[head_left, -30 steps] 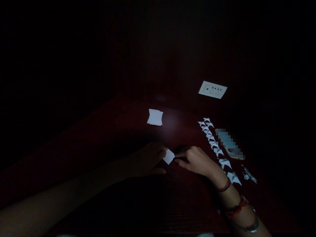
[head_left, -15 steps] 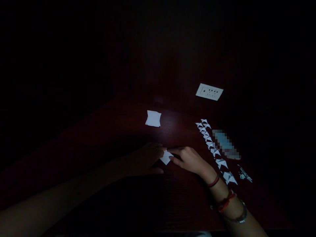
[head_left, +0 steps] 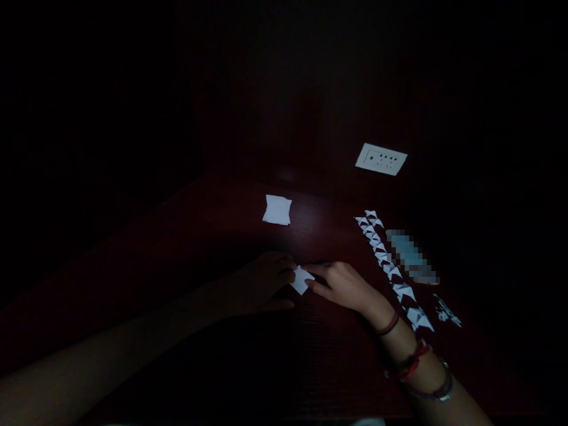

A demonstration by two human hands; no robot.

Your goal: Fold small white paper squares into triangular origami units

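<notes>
A small white paper piece [head_left: 302, 279] lies on the dark red table [head_left: 213, 225], pinned between both my hands. My left hand [head_left: 261, 283] presses its fingertips on the paper's left edge, fingers curled together. My right hand [head_left: 339, 285] rests on the paper's right edge with its fingers laid flat and pressed together. The scene is very dark, so the paper's folds are hard to make out.
A stack of white paper squares [head_left: 277, 210] sits further back on the table. A row of several folded white paper pieces [head_left: 390, 272] runs along the right, beside a blurred teal object [head_left: 410, 255]. A white wall socket [head_left: 381, 159] is behind. More small paper bits [head_left: 448, 312] lie at far right.
My right hand has gone from a curled pinch on the paper's corner to fingers laid flat on it. The paper stays between both hands; the view shifted slightly.
</notes>
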